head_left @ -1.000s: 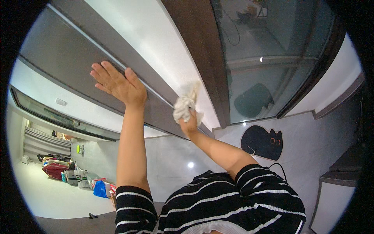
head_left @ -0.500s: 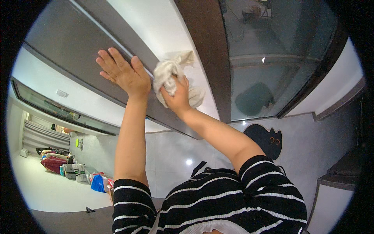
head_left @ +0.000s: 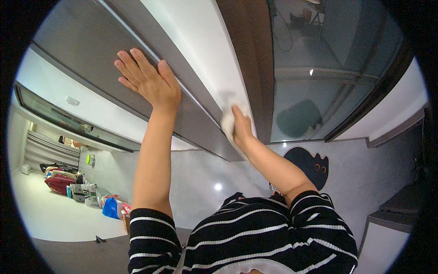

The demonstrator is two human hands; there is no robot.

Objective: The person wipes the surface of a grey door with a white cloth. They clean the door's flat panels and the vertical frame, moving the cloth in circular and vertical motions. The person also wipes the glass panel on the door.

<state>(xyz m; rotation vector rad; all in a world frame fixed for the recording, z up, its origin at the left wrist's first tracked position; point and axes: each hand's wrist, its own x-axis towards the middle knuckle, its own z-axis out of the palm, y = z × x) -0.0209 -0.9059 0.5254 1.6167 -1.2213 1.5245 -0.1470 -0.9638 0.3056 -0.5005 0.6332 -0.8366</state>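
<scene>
My left hand (head_left: 153,86) is spread, palm against a grey door panel (head_left: 82,41), its fingers stretched beside a pale metal strip (head_left: 137,39). It holds nothing. To its right and lower, my right hand (head_left: 243,127) is closed round an off-white cloth (head_left: 227,121), which is smeared by motion. The cloth is at the white wall strip (head_left: 196,41) between the grey panel and a dark brown frame (head_left: 251,68). Part of the cloth is hidden by my fingers, and its exact contact with the wall is too blurred to tell.
A glass door (head_left: 333,86) stands to the right of the brown frame. Below it, a dark shaped mat (head_left: 299,164) lies on the shiny grey tiled floor (head_left: 196,176). Bags and boxes, with a blue bag (head_left: 110,208) among them, line the lower left. A dark-topped cabinet (head_left: 392,221) is at right.
My right hand has moved down and to the right with the cloth, which was bunched and spread higher up before. My left hand stays flat on the panel; the view has shifted slightly.
</scene>
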